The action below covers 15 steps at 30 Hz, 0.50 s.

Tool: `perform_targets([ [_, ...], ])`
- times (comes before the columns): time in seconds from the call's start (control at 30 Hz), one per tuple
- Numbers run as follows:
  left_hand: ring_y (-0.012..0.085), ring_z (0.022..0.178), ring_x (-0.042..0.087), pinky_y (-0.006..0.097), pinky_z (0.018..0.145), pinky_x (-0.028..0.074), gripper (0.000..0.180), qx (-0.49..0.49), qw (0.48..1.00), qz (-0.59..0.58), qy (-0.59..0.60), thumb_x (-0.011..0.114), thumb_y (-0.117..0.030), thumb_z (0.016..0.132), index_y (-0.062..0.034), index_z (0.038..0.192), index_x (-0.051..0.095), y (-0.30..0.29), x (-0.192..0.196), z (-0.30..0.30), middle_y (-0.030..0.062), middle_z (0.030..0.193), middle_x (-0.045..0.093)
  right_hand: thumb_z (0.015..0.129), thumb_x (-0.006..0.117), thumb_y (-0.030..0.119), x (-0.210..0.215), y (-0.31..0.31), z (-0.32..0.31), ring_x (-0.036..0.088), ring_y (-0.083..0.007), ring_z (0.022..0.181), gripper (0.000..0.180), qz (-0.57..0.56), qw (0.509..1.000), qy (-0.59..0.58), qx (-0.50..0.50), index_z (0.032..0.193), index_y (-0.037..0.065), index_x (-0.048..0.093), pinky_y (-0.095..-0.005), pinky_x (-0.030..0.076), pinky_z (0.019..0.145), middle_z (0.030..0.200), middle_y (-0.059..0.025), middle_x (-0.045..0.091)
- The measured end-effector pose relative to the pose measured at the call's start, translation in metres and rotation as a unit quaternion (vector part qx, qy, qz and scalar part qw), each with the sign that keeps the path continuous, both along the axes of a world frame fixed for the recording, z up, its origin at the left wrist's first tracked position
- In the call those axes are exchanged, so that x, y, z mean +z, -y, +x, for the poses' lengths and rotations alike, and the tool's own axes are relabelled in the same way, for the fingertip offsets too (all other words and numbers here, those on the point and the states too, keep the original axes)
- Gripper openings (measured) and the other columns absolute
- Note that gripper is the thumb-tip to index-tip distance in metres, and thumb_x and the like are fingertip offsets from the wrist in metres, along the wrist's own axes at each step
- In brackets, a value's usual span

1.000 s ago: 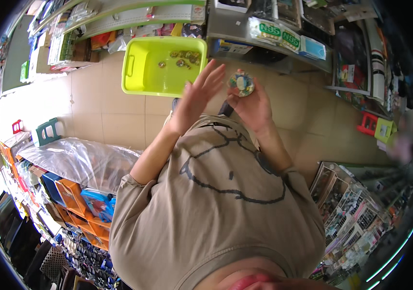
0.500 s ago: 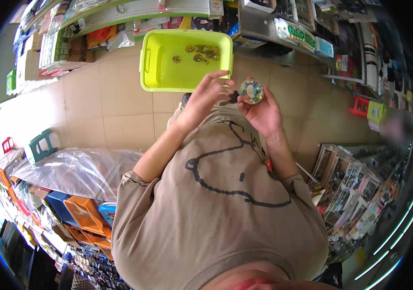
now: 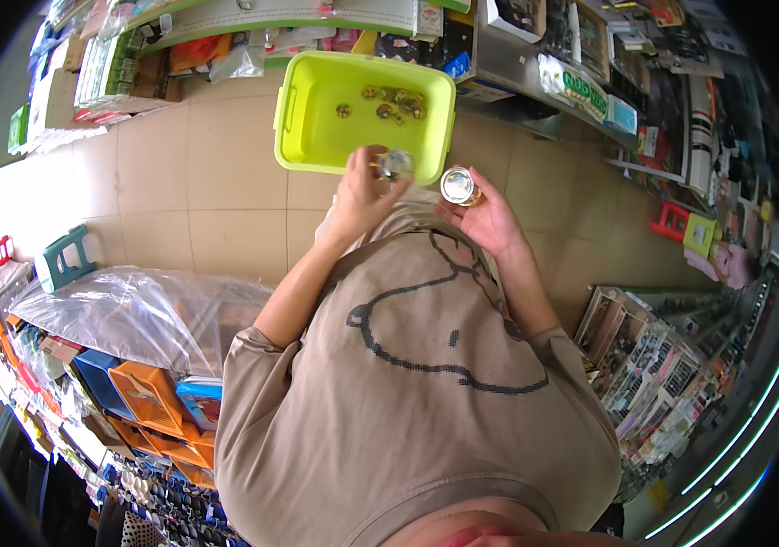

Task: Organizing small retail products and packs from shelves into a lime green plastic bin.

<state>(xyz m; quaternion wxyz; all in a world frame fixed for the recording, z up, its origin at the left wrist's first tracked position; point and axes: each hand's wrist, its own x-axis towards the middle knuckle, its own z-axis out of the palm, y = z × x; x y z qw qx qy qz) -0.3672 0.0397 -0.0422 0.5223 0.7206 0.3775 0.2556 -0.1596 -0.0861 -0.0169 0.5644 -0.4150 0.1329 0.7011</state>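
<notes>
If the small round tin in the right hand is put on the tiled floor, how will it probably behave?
The small round tin looks stiff and shiny, so it may slip from the right hand. Its round shape suggests it could roll on its edge but rest stable lying flat. It is probably light, since a few fingers carry it.

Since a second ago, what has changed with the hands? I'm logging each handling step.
The left hand, open and raised a second ago, has closed on a small round piece near the yellow-green tub. The right hand still holds its small round container, now with the shiny top showing. The tub stays on the floor with small pieces inside.
</notes>
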Motion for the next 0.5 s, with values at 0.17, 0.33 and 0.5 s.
perform_targets([
  [0.17,0.0348,0.092,0.059,0.044,0.081,0.053,0.067,0.056,0.988,-0.069,-0.124,0.079,-0.028,0.078,-0.0012,0.128,0.043,-0.021,-0.101,-0.01,0.0263,0.112,0.054,0.095,0.061,0.037,-0.014,0.004,0.032,0.06,-0.0305,0.099,0.043,-0.041,0.995,-0.06,-0.073,0.118,0.001,0.058,-0.0455,0.05,0.095,0.109,-0.016,0.063],
  [0.33,0.0415,0.103,0.054,0.048,0.093,0.048,0.065,0.004,0.973,0.046,-0.224,0.076,-0.03,0.079,-0.0002,0.128,0.045,-0.053,-0.171,0.006,0.0295,0.111,0.054,0.094,0.063,0.034,-0.01,0.012,0.059,0.059,-0.0309,0.1,0.041,-0.048,0.99,-0.059,-0.12,0.117,0.001,0.057,-0.0436,0.05,0.094,0.11,-0.016,0.063],
  [0.5,0.0431,0.112,0.053,0.049,0.096,0.047,0.072,0.032,0.924,-0.061,-0.376,0.07,-0.046,0.08,0.0024,0.128,0.047,-0.096,-0.234,0.044,0.0298,0.117,0.053,0.092,0.066,0.034,-0.006,0.033,0.084,0.059,-0.0308,0.102,0.039,-0.051,0.985,-0.039,-0.158,0.114,0.003,0.058,-0.0436,0.05,0.092,0.108,-0.0142,0.063],
])
